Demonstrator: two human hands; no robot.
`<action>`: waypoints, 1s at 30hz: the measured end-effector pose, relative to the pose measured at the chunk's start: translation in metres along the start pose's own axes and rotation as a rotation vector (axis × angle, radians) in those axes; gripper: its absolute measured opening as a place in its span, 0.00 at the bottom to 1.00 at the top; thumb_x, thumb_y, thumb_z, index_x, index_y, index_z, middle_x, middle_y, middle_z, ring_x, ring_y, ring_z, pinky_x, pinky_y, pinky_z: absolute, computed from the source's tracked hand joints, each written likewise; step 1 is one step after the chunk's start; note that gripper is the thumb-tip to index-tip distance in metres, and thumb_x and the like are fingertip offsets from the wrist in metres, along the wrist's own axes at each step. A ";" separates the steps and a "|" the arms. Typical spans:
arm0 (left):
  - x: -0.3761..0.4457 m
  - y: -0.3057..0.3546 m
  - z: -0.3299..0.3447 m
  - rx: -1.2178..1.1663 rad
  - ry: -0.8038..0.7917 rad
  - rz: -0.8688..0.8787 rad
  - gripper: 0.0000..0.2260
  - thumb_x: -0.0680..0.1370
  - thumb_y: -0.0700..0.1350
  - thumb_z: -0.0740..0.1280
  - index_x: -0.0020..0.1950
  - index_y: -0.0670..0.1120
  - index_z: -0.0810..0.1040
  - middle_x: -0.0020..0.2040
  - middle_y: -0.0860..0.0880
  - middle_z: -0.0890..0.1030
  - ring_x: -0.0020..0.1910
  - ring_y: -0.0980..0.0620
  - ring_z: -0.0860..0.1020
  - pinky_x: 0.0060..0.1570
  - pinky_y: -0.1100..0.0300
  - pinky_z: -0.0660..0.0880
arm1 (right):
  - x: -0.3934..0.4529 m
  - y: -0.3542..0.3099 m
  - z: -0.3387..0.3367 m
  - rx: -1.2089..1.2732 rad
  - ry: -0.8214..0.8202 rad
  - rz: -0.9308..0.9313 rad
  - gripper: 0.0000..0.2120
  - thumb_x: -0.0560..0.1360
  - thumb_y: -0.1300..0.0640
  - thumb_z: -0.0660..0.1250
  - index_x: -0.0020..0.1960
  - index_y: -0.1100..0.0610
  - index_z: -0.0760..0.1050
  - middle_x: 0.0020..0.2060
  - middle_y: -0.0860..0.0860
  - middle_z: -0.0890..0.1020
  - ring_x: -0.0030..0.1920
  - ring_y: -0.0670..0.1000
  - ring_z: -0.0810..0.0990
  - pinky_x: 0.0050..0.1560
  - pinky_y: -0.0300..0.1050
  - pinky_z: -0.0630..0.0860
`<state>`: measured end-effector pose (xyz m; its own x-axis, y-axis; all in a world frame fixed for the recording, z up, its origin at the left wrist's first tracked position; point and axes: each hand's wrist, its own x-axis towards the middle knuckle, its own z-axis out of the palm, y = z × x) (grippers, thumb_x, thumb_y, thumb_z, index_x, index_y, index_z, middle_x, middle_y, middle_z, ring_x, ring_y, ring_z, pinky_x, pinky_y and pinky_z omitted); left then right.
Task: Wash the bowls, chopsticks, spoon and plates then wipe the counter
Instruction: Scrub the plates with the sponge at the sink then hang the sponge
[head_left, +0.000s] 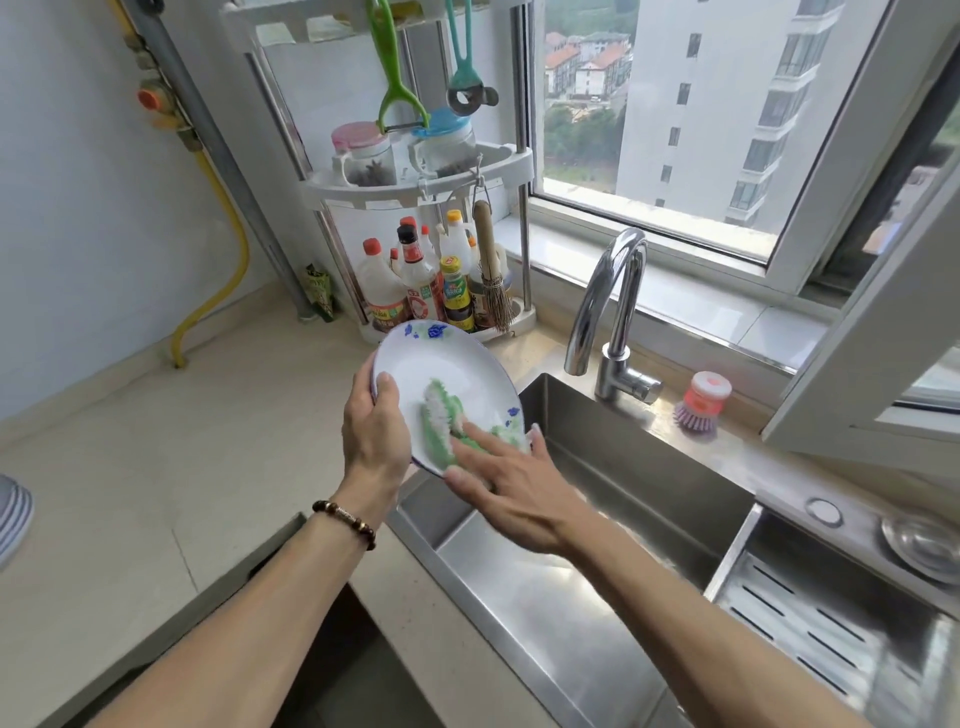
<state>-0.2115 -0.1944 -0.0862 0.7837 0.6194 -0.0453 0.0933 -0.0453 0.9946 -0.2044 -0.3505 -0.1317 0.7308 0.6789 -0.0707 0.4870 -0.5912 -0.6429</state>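
The left hand grips the tilted plate by its rim above the sink edge; the right hand presses a green scrubber flat-fingered. Better to sweep right out to the rim.

Glossy white plate, fuzzy green-white scrubber, brushed steel sink, polished chrome faucet

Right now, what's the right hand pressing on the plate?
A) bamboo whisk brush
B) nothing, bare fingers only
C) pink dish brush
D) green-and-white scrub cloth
D: the right hand presses a green-and-white scrub cloth with straight fingers against the plate, which the left hand holds by its rim over the sink.
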 end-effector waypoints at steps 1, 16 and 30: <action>0.000 -0.001 0.000 0.008 0.024 -0.002 0.17 0.83 0.51 0.56 0.70 0.56 0.74 0.62 0.50 0.80 0.59 0.47 0.80 0.59 0.44 0.80 | 0.003 0.003 -0.004 -0.027 0.004 0.055 0.37 0.77 0.27 0.37 0.81 0.42 0.55 0.81 0.46 0.51 0.81 0.48 0.50 0.76 0.65 0.30; 0.000 -0.004 -0.032 0.083 -0.424 -0.298 0.15 0.87 0.49 0.52 0.68 0.53 0.75 0.56 0.46 0.85 0.55 0.40 0.84 0.55 0.39 0.79 | 0.037 0.005 -0.015 -0.324 -0.032 -0.111 0.38 0.77 0.31 0.34 0.81 0.48 0.42 0.78 0.48 0.33 0.78 0.49 0.31 0.77 0.53 0.29; 0.014 -0.001 -0.023 -0.062 -0.099 -0.400 0.14 0.86 0.50 0.57 0.69 0.52 0.73 0.46 0.48 0.83 0.43 0.45 0.82 0.36 0.52 0.78 | -0.025 0.016 0.013 -0.125 0.161 -0.222 0.25 0.72 0.44 0.72 0.65 0.52 0.77 0.67 0.51 0.76 0.64 0.55 0.73 0.65 0.49 0.72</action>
<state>-0.2150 -0.1680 -0.0856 0.7488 0.4997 -0.4355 0.3680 0.2331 0.9001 -0.2218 -0.3711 -0.1502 0.6614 0.7259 0.1889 0.6911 -0.4919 -0.5296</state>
